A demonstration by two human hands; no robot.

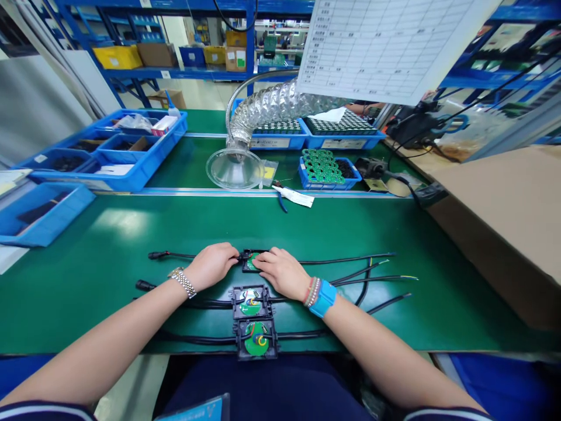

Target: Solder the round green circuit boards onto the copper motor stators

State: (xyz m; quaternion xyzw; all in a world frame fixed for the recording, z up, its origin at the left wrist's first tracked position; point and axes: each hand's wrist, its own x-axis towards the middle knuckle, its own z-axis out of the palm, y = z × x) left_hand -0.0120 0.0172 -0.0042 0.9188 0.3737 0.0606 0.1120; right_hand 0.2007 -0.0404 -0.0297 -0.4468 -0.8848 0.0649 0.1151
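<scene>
My left hand [213,266] has its fingertips pinched on a black cable at the left side of the farthest black plastic case [246,268]. My right hand [283,272] grips that case from the right, fingertips over the green circuit board [250,258] inside and partly hiding it. Nearer me, a second open case [235,304] and a third open case [240,349] lie in a column, each with a round green board and a ring-shaped coil. Black cables [199,339] run out on both sides; a black connector [144,285] ends one at the left.
Blue parts bins [149,165] stand at the left. Behind the hands are a silver extraction hose [272,108] with a clear funnel, blue-handled pliers [281,202], a white tube [295,196] and a blue basket of green boards [328,185]. A cardboard box [504,222] borders the right.
</scene>
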